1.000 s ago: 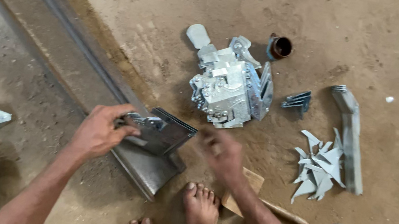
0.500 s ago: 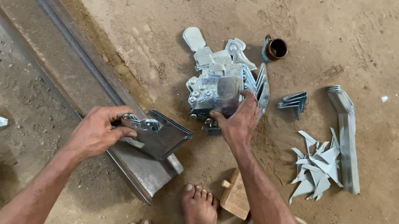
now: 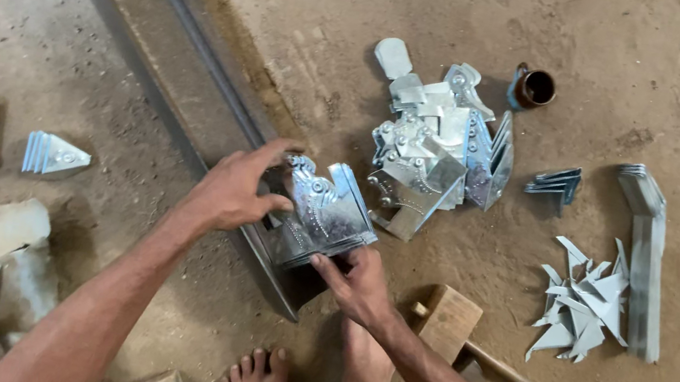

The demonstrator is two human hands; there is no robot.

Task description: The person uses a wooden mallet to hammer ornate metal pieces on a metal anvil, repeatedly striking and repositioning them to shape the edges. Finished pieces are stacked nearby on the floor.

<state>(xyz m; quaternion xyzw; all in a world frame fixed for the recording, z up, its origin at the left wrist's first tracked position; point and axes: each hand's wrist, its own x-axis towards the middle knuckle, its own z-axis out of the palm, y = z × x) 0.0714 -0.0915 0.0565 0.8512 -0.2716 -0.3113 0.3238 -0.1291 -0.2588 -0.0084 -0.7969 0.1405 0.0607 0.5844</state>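
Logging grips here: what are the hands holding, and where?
Both grip one shiny embossed sheet-metal piece: left hand at its left edge, right hand at its lower right edge.

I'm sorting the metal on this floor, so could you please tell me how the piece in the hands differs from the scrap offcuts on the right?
The embossed metal piece is one large folded sheet with dotted patterns; the scrap offcuts are many small, plain, pointed slivers. The piece rests on the long steel bar, gripped by the left hand and right hand; the offcuts lie loose on the floor, untouched. Both are shiny silvery sheet metal.
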